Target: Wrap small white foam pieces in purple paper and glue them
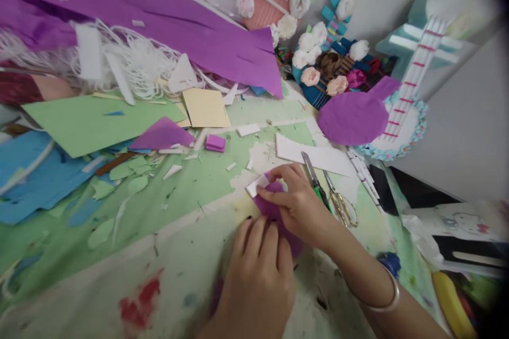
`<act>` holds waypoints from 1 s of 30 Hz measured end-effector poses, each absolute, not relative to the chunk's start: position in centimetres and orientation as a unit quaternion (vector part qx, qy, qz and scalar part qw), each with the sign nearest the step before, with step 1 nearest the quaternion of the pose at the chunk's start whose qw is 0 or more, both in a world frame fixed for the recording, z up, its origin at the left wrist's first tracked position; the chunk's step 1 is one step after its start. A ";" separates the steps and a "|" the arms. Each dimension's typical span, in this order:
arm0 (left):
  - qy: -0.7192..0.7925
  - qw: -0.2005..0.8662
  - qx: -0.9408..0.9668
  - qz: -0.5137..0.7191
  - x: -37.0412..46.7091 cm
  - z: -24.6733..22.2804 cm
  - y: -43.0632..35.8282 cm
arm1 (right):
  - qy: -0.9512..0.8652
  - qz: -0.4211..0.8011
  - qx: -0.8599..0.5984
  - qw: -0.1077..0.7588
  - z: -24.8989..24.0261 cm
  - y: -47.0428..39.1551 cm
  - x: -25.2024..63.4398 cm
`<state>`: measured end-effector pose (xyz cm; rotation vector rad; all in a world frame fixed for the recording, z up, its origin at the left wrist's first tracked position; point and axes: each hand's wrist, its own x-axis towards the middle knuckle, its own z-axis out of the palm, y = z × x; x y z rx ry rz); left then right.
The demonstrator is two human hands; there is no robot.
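Note:
My right hand [296, 198], with a silver bangle on its wrist, pinches a small white piece [257, 186] at the upper left end of a purple sheet [288, 230]. Thumb and index finger press on the piece. Below it, my left hand [260, 265] lies flat, palm down, with its fingers stretched over the purple sheet, part of which is hidden under both hands. A box cutter with a green handle [318, 183] and gold-handled scissors [342, 204] lie just right of my right hand. Behind them is a white strip [314, 156].
Purple sheets [167, 16], white cord [139, 58] and green paper [95, 119] are heaped at the left. A small purple block [215, 143] lies mid-table. Flower-decorated guitar shapes and a purple guitar-shaped piece [353, 116] stand at the back right. A yellow object [453, 304] is at the lower right.

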<state>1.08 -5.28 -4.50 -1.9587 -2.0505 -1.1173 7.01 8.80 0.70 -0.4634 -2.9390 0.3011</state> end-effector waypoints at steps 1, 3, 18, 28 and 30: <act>-0.669 0.037 -0.647 -0.364 0.6 -4.0 -5.3 | -0.978 0.111 -0.156 0.087 0.8 9.1 7.1; -0.662 0.015 -0.664 -0.347 -0.8 -2.9 -5.3 | -0.971 0.136 -0.157 0.120 1.0 9.9 7.3; -0.726 -0.117 -0.641 -0.220 -8.5 -1.6 0.9 | -0.953 0.214 -0.168 0.136 -0.7 12.0 6.4; -0.623 -0.321 -0.573 -0.426 -8.1 -1.1 1.3 | -0.900 0.335 -0.197 0.201 0.1 11.1 8.4; -0.577 -0.392 -0.547 -0.463 -7.9 -0.5 1.5 | -0.839 0.435 -0.223 0.240 0.5 10.5 9.5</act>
